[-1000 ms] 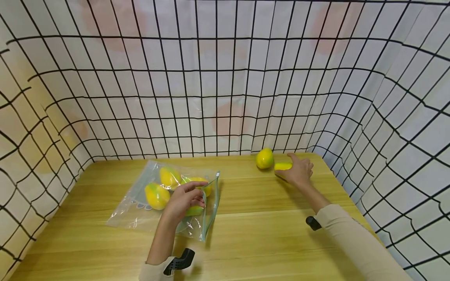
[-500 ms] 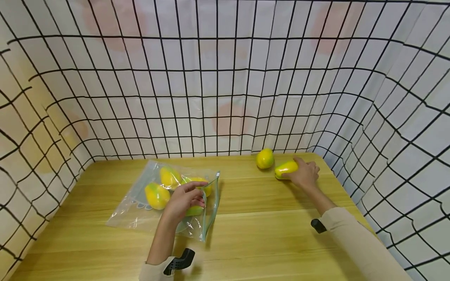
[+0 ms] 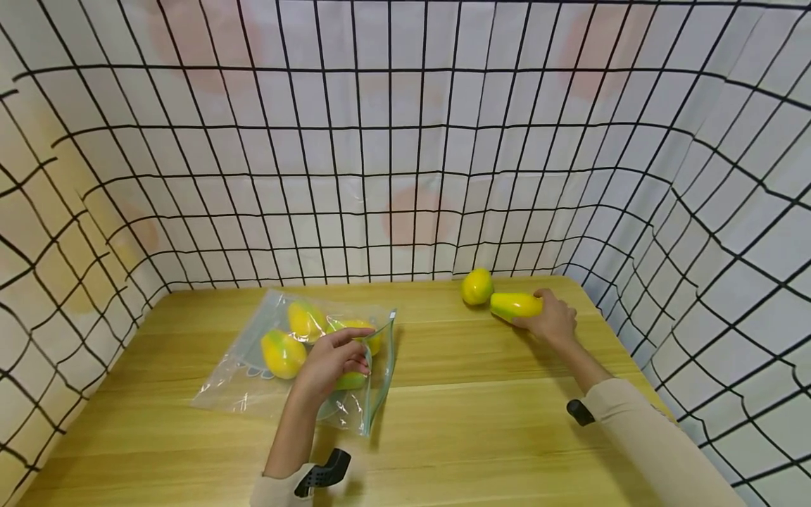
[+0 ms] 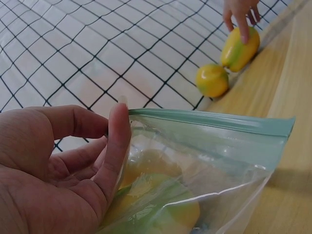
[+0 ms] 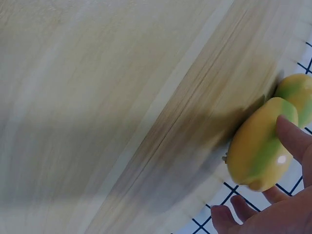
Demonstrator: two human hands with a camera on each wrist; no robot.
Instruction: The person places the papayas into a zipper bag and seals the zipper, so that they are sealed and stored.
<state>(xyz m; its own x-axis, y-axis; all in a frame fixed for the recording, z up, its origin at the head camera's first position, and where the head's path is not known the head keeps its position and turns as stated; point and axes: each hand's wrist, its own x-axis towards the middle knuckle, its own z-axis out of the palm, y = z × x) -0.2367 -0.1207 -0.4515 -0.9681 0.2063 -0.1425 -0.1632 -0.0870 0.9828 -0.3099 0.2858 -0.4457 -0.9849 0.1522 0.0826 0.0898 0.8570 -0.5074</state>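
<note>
My left hand pinches the rim of a clear zip bag between thumb and fingers, beside its green zip strip. Several yellow-green mangoes lie inside the bag, partly covered by the hand in the head view. At the back right, my right hand holds a longish yellow mango with a green streak. The thumb lies on its side and a finger shows behind it, while other fingers stand free. A rounder yellow-green fruit sits close to the far end of that mango.
A wooden table carries everything. Black wire mesh with a white cloth behind it walls the back and both sides. The two fruits at the right lie near the back mesh.
My right hand has shifted slightly right and towards me, and the mango under it has come more into view and turned. My left hand and the bag stay put.
</note>
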